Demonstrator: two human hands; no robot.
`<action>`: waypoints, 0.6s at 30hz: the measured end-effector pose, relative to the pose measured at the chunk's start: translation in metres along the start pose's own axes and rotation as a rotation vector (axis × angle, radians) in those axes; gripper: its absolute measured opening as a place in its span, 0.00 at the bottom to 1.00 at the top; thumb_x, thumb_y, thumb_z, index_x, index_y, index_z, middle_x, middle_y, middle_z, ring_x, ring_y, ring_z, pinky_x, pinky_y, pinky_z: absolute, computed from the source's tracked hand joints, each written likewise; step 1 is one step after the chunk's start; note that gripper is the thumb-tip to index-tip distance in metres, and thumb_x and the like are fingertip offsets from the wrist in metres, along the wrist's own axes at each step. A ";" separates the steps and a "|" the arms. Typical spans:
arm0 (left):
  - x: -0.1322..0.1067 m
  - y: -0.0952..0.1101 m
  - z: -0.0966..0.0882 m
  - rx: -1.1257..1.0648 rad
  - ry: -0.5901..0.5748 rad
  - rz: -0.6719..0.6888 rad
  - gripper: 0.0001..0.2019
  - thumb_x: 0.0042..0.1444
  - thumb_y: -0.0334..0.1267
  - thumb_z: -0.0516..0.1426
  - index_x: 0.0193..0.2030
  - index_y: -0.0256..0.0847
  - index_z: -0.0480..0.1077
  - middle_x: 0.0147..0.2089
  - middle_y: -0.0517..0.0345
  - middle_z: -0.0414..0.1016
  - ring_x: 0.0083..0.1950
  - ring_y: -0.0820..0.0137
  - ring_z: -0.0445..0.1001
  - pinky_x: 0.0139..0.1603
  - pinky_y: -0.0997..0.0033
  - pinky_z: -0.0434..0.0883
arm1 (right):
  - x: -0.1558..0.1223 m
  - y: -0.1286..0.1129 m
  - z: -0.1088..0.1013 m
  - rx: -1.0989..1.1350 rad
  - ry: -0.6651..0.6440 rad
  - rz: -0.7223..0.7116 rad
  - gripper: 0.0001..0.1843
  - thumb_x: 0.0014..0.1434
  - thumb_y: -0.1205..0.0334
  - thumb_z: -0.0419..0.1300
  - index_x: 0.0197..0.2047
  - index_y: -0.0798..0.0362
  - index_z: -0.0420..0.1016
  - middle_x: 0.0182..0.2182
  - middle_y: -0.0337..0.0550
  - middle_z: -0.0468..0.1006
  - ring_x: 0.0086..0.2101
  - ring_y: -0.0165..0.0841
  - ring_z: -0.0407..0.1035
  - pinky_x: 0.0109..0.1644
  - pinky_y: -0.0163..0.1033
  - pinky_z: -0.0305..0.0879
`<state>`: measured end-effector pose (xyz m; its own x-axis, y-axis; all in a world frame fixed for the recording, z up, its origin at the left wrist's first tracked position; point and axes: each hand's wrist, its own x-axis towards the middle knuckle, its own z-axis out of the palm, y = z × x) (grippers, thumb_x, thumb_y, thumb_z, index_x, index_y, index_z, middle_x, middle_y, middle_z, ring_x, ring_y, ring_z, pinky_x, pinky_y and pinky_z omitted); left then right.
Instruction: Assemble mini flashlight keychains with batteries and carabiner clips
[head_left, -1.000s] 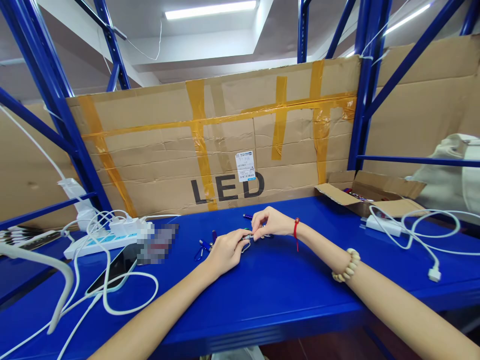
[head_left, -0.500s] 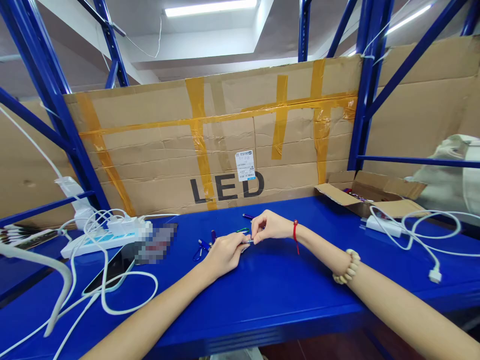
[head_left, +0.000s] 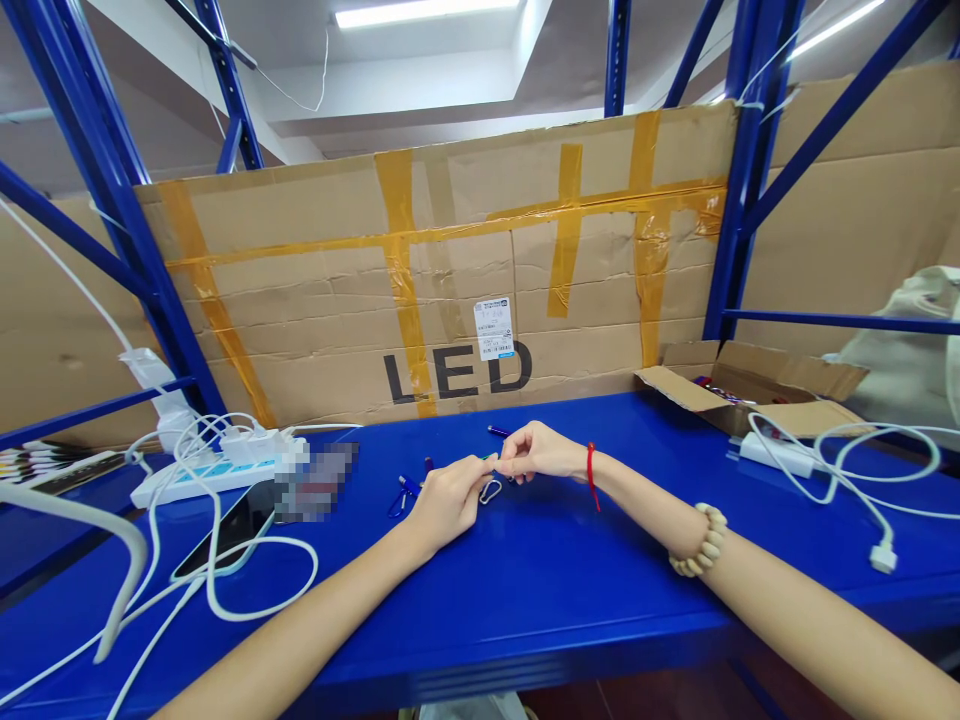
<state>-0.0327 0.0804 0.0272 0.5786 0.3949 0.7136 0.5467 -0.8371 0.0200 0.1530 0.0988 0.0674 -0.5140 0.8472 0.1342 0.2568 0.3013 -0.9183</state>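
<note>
My left hand (head_left: 450, 497) is closed in a pinch, with a small silver carabiner (head_left: 490, 491) showing just below its fingertips. My right hand (head_left: 541, 452) meets it fingertip to fingertip, also pinching. A small bit of metal shows under the right fingers; what they grip is mostly hidden. Left of my left hand lie small dark blue pieces (head_left: 409, 486) with a blue carabiner loop (head_left: 397, 504). Another dark blue piece (head_left: 497, 431) lies behind my right hand. A sliver of green shows behind the joined fingertips.
On the left are a white power strip (head_left: 202, 482), a phone (head_left: 225, 535) and tangled white cables (head_left: 262, 548). An open cardboard box (head_left: 682, 388) stands back right, near a white charger (head_left: 776, 454) and its cable. Taped cardboard (head_left: 322, 330) closes off the back of the blue shelf (head_left: 525, 610).
My fingertips have risen slightly and come closer together. The silver carabiner loop now shows more clearly below them, while the green piece behind is more covered. The view has shifted a little.
</note>
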 end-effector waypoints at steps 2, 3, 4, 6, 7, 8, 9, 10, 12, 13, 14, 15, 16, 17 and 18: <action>0.000 0.000 0.000 -0.007 0.018 -0.025 0.11 0.59 0.29 0.45 0.44 0.40 0.64 0.33 0.56 0.72 0.32 0.71 0.72 0.32 0.75 0.68 | -0.001 -0.002 0.002 0.043 0.038 0.056 0.19 0.32 0.51 0.70 0.19 0.58 0.71 0.16 0.36 0.69 0.19 0.24 0.63 0.22 0.28 0.59; 0.001 0.000 0.001 -0.012 0.030 -0.040 0.11 0.59 0.30 0.45 0.44 0.40 0.65 0.34 0.56 0.73 0.33 0.71 0.72 0.33 0.74 0.69 | -0.001 -0.003 0.004 0.070 0.052 0.084 0.19 0.32 0.52 0.70 0.19 0.58 0.71 0.16 0.36 0.69 0.20 0.24 0.63 0.22 0.28 0.59; 0.001 0.000 0.001 -0.016 0.041 -0.056 0.10 0.59 0.30 0.46 0.44 0.41 0.65 0.35 0.56 0.73 0.34 0.70 0.73 0.34 0.74 0.69 | -0.001 -0.004 0.005 0.096 0.064 0.110 0.19 0.32 0.52 0.70 0.19 0.58 0.70 0.17 0.36 0.69 0.20 0.23 0.63 0.21 0.27 0.59; 0.002 0.001 0.002 -0.023 0.057 -0.089 0.09 0.58 0.31 0.47 0.43 0.41 0.64 0.37 0.56 0.74 0.35 0.70 0.74 0.36 0.74 0.69 | 0.000 -0.004 0.006 0.134 0.087 0.143 0.19 0.32 0.52 0.70 0.18 0.57 0.69 0.17 0.36 0.69 0.20 0.23 0.63 0.21 0.27 0.58; 0.002 0.001 0.002 -0.027 0.056 -0.108 0.09 0.58 0.31 0.47 0.43 0.41 0.64 0.38 0.56 0.74 0.36 0.70 0.74 0.36 0.74 0.69 | 0.000 -0.004 0.007 0.145 0.096 0.151 0.19 0.33 0.52 0.70 0.18 0.57 0.69 0.18 0.36 0.69 0.20 0.23 0.62 0.20 0.27 0.58; 0.003 0.001 0.002 -0.030 0.053 -0.128 0.08 0.58 0.31 0.47 0.43 0.41 0.64 0.38 0.56 0.74 0.36 0.70 0.74 0.36 0.74 0.69 | 0.001 -0.003 0.007 0.151 0.106 0.153 0.19 0.33 0.52 0.70 0.18 0.57 0.69 0.18 0.35 0.68 0.20 0.23 0.62 0.20 0.27 0.58; 0.003 0.001 0.002 -0.034 0.049 -0.145 0.08 0.58 0.31 0.48 0.43 0.41 0.64 0.39 0.56 0.74 0.37 0.70 0.74 0.36 0.74 0.69 | 0.001 -0.002 0.007 0.153 0.114 0.149 0.19 0.33 0.51 0.70 0.18 0.57 0.69 0.17 0.35 0.68 0.19 0.23 0.62 0.20 0.27 0.58; 0.004 0.001 0.002 -0.037 0.043 -0.159 0.08 0.58 0.31 0.48 0.42 0.41 0.64 0.40 0.56 0.74 0.37 0.70 0.74 0.36 0.75 0.69 | 0.002 -0.001 0.006 0.152 0.120 0.141 0.20 0.33 0.51 0.70 0.18 0.57 0.69 0.17 0.36 0.68 0.19 0.23 0.62 0.20 0.27 0.58; 0.004 0.002 0.002 -0.041 0.033 -0.179 0.07 0.58 0.31 0.48 0.42 0.42 0.63 0.41 0.57 0.74 0.37 0.70 0.74 0.36 0.75 0.69 | 0.003 0.001 0.005 0.145 0.122 0.129 0.20 0.33 0.50 0.70 0.19 0.58 0.69 0.17 0.36 0.68 0.19 0.23 0.62 0.19 0.27 0.58; 0.005 0.002 0.001 -0.041 0.030 -0.183 0.07 0.58 0.31 0.49 0.42 0.42 0.63 0.41 0.57 0.74 0.37 0.70 0.74 0.36 0.75 0.69 | 0.003 0.001 0.005 0.144 0.118 0.127 0.20 0.33 0.50 0.70 0.19 0.58 0.69 0.17 0.36 0.68 0.19 0.23 0.62 0.19 0.26 0.58; 0.005 0.002 0.001 -0.039 0.027 -0.185 0.08 0.58 0.31 0.49 0.43 0.43 0.63 0.41 0.58 0.74 0.36 0.71 0.74 0.36 0.75 0.69 | 0.003 0.002 0.005 0.146 0.111 0.129 0.20 0.32 0.50 0.70 0.19 0.58 0.69 0.18 0.36 0.68 0.19 0.23 0.62 0.19 0.26 0.58; 0.005 0.002 0.001 -0.037 0.025 -0.186 0.08 0.58 0.31 0.49 0.43 0.43 0.63 0.40 0.59 0.75 0.36 0.71 0.74 0.36 0.75 0.69 | 0.003 0.002 0.004 0.151 0.101 0.134 0.20 0.32 0.50 0.70 0.19 0.58 0.69 0.18 0.36 0.68 0.19 0.22 0.62 0.19 0.26 0.58; 0.005 0.002 0.001 -0.031 0.026 -0.183 0.08 0.58 0.31 0.49 0.43 0.43 0.63 0.40 0.59 0.75 0.36 0.71 0.74 0.36 0.75 0.69 | 0.003 0.002 0.004 0.154 0.093 0.138 0.21 0.32 0.50 0.70 0.19 0.58 0.69 0.18 0.35 0.68 0.19 0.22 0.62 0.19 0.26 0.57; 0.005 0.001 0.001 -0.023 0.027 -0.177 0.08 0.58 0.31 0.49 0.43 0.43 0.63 0.40 0.59 0.75 0.36 0.71 0.74 0.36 0.75 0.69 | 0.003 0.001 0.004 0.155 0.089 0.139 0.20 0.32 0.50 0.70 0.20 0.58 0.69 0.18 0.35 0.68 0.19 0.22 0.62 0.19 0.26 0.57; 0.005 0.001 0.001 -0.011 0.028 -0.168 0.08 0.58 0.31 0.48 0.43 0.43 0.63 0.40 0.59 0.75 0.36 0.71 0.74 0.37 0.75 0.69 | 0.003 0.001 0.004 0.151 0.087 0.138 0.20 0.32 0.50 0.70 0.20 0.58 0.70 0.18 0.35 0.68 0.19 0.22 0.62 0.19 0.26 0.57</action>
<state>-0.0294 0.0819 0.0300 0.4619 0.5193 0.7190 0.6275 -0.7642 0.1489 0.1484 0.1004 0.0652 -0.4085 0.9123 0.0292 0.1909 0.1166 -0.9747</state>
